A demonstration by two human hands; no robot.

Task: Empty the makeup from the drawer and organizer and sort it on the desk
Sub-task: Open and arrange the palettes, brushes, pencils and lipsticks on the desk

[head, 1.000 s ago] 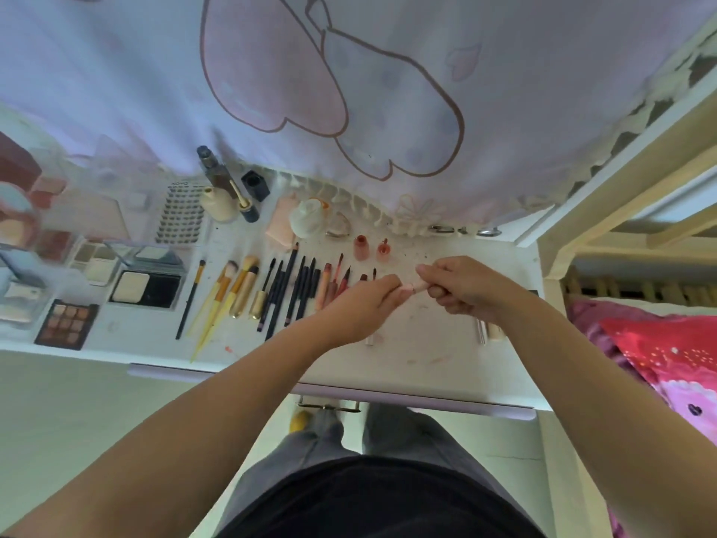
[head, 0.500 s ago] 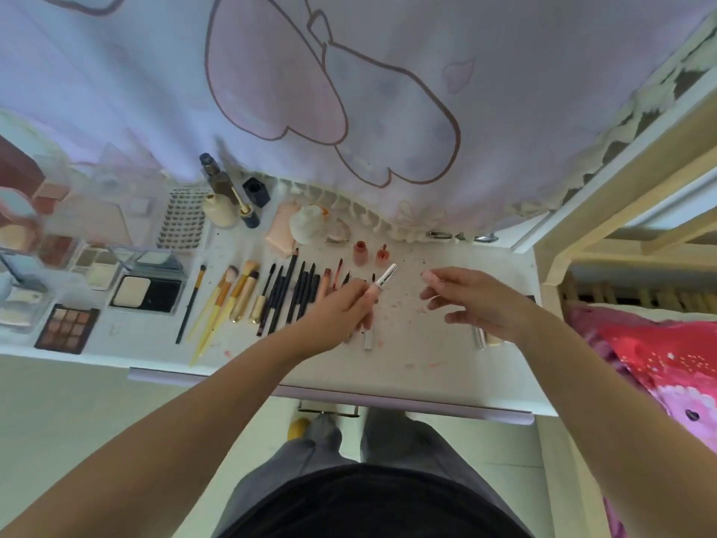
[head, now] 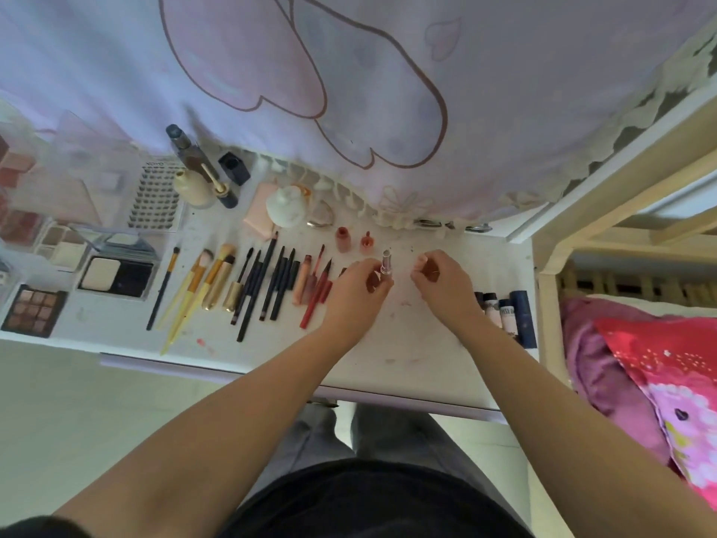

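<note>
Gripping a small tube [head: 386, 262] upright in the left hand [head: 357, 293], fingers closed round its lower half; clear, pinkish, capped at the top, standing above the desk [head: 419, 343] near its middle. Curling loosely at 3 o'clock of the tube, the right hand [head: 442, 289], just apart from it; whether pinching anything small, cannot tell.

Lying in a sorted row from 9 o'clock of the left hand: reddish pencils [head: 316, 293] touching its knuckles, then black pencils [head: 267, 281], then gold-handled brushes [head: 209, 281], then a thin black brush [head: 163, 289]. Sitting further out at 9 o'clock, a compact [head: 116, 275] and a brown palette [head: 33, 310] at the desk's front-left edge. Standing at 11 o'clock of the tube, two small red bottles [head: 353, 240]. Lying at 3 o'clock of the right hand, dark and white tubes [head: 508, 312], close against the desk's right edge and the bed frame [head: 547, 289].

Hanging over the desk's far edge at 12 o'clock, a pale curtain [head: 388, 91]. Leaving bare, stained surface at 6 o'clock of both hands, down to the front edge.
</note>
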